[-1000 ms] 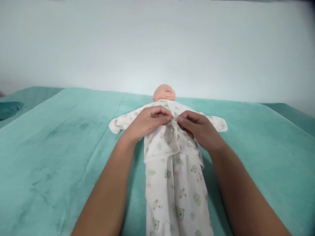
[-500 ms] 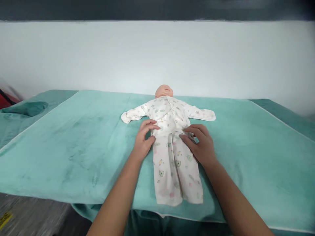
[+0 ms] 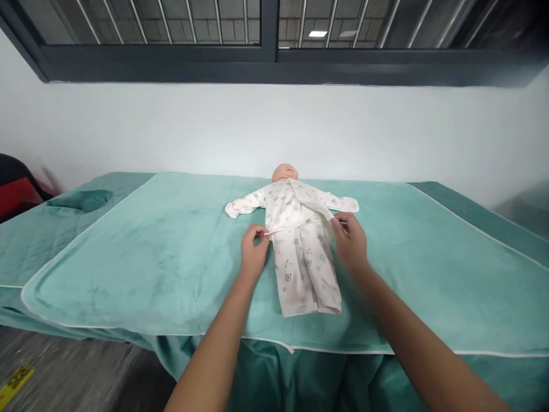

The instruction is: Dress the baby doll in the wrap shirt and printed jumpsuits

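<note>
A baby doll lies on its back, its head toward the wall and its arms spread to the sides. It wears a white printed baby shirt and matching trousers. My left hand pinches the shirt's lower hem on the left side. On the other side, my right hand is closed on the opposite hem corner and holds it pulled out and slightly raised. The shirt's front parts below the chest. The fingertips of the right hand are partly hidden behind the cloth.
A green plush blanket with white edging covers the bed, its front edge hanging down. Behind stands a white wall below a dark-framed barred window. A red and black object is at far left; yellow tape marks the floor.
Both hands left the shirt's chest front, moved down to its lower edge, and now grip the hem at either side. My view has drawn back and tilted up, bringing the window into sight.
</note>
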### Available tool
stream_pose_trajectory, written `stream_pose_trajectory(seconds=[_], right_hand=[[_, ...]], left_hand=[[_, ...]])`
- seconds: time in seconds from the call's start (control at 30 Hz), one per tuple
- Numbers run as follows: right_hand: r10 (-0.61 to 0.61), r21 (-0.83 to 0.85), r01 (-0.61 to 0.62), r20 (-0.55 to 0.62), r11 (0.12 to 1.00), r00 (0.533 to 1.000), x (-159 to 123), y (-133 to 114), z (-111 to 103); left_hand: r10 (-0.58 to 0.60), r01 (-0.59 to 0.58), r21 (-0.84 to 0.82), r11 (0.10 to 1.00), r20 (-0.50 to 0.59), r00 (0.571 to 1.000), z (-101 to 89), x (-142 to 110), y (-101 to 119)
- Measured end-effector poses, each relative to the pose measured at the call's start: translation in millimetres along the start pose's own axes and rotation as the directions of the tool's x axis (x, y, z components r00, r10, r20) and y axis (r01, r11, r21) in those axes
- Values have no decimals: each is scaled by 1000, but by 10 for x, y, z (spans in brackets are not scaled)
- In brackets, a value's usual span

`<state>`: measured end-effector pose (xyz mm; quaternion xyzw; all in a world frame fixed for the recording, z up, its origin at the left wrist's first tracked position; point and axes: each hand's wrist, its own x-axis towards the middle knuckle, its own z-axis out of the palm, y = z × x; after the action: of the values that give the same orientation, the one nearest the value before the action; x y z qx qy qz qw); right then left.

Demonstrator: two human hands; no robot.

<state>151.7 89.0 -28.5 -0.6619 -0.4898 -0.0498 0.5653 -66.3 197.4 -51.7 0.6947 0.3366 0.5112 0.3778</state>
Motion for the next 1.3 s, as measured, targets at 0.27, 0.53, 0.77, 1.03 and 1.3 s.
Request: stream_pose_trajectory(seconds=[0.27, 0.53, 0.77, 1.03, 1.3], right_hand=[[-95, -113, 164, 461, 980, 882, 98, 64, -233], [341, -473, -275, 58, 837, 938, 572, 963, -371], [476, -586, -395, -17, 708, 879, 913, 1397, -93], [394, -500, -425, -173, 755, 903, 1048, 1476, -87], [392, -464, -435, -191, 772, 900, 1044, 1552, -152]], left_hand=[[-133, 138, -63, 988, 74, 988, -126, -12, -17], [-165, 179, 665, 725, -85, 983, -676, 721, -424], [-127, 54, 810, 583, 25, 992, -726, 995, -607], [-116, 71, 817, 573, -4, 993, -785, 1118, -620], [-111, 267, 797, 541, -247, 963, -795, 1114, -611]])
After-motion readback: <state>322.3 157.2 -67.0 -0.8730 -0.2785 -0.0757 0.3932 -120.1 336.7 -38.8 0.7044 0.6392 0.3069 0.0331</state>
